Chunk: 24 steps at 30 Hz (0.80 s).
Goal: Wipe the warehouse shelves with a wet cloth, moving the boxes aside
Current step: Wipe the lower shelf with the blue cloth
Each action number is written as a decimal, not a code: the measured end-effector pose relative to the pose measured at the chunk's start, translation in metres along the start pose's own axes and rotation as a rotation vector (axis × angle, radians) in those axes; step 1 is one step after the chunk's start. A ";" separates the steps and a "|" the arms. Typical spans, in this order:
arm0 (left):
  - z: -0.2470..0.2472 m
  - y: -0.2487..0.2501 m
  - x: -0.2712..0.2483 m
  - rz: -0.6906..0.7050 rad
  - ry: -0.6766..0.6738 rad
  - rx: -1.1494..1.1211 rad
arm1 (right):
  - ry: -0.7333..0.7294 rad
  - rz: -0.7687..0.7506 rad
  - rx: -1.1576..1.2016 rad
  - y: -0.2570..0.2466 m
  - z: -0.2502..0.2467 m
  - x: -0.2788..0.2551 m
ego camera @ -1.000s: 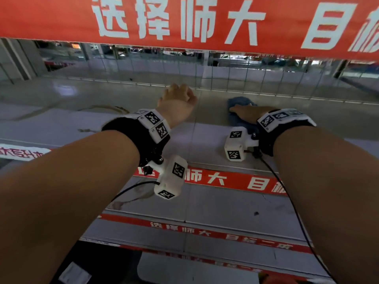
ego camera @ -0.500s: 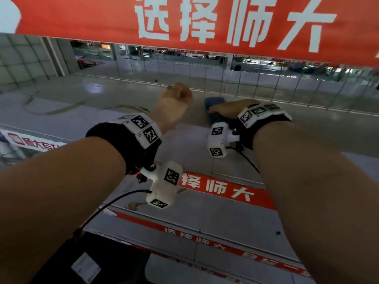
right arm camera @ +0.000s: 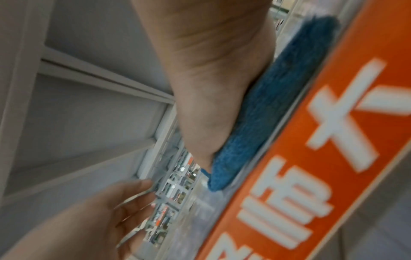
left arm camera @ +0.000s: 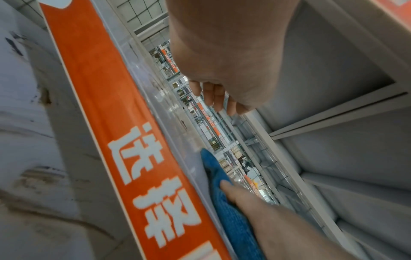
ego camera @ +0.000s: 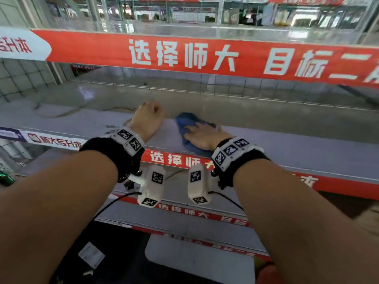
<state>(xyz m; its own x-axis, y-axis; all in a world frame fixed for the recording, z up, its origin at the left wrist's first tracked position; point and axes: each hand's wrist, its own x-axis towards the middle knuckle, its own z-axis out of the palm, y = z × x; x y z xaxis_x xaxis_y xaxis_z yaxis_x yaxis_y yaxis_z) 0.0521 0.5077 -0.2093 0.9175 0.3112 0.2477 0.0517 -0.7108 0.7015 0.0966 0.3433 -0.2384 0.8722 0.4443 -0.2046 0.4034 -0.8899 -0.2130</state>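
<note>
Right hand [ego camera: 202, 137]: fingers flat, pressed on blue cloth [ego camera: 187, 124] atop shelf [ego camera: 287, 140]. Left hand [ego camera: 148, 117]: just beside, fingers loosely curled, held nothing.

Forearms: bare on both sides, no sleeves in view.
Left wristband [ego camera: 106, 149]: black, wide, padded.
Left marker plate [ego camera: 129, 139]: white, with square black-and-white code tags.
Left camera pod [ego camera: 152, 186]: white block under the wrist, code tags on two faces, silver screw at the mount.
Left cable [ego camera: 111, 203]: thin, black, leaving the pod.
Right wristband [ego camera: 246, 158]: black, same build.
Right marker plate [ego camera: 230, 150]: white, three code tags.
Right camera pod [ego camera: 198, 184]: white, tagged.
Right cable [ego camera: 229, 198]: thin, black.
</note>
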 end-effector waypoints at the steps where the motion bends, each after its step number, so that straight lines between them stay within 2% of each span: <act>1: 0.000 0.006 -0.009 -0.001 -0.006 0.007 | 0.019 0.048 -0.041 0.011 0.002 -0.010; 4: 0.004 0.016 -0.030 -0.016 -0.011 0.063 | 0.090 0.278 -0.014 0.051 0.006 -0.043; 7: 0.013 0.012 -0.043 -0.001 -0.057 -0.037 | 0.135 0.438 -0.027 0.088 0.008 -0.070; 10: 0.020 0.002 -0.048 0.006 -0.100 0.026 | 0.213 0.524 -0.047 0.109 0.010 -0.090; 14: 0.016 -0.010 -0.054 0.056 -0.109 0.124 | 0.283 0.560 0.033 0.103 0.013 -0.098; 16: 0.008 -0.015 -0.055 0.095 -0.105 0.195 | 0.316 0.539 0.041 0.092 0.013 -0.097; 18: 0.001 -0.019 -0.054 0.166 -0.107 0.307 | 0.333 0.450 0.018 0.071 0.016 -0.092; 21: -0.009 -0.025 -0.049 0.272 -0.151 0.443 | 0.356 0.270 0.091 0.016 0.023 -0.080; 24: -0.019 -0.029 -0.040 0.373 -0.182 0.468 | 0.331 0.144 0.107 -0.039 0.029 -0.061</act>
<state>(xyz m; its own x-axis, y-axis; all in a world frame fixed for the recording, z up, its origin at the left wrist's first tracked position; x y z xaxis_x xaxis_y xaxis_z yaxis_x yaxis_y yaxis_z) 0.0062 0.5271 -0.2269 0.9575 -0.0947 0.2723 -0.1557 -0.9648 0.2121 0.0192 0.3537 -0.2455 0.9672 0.2424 0.0765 0.2542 -0.9172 -0.3067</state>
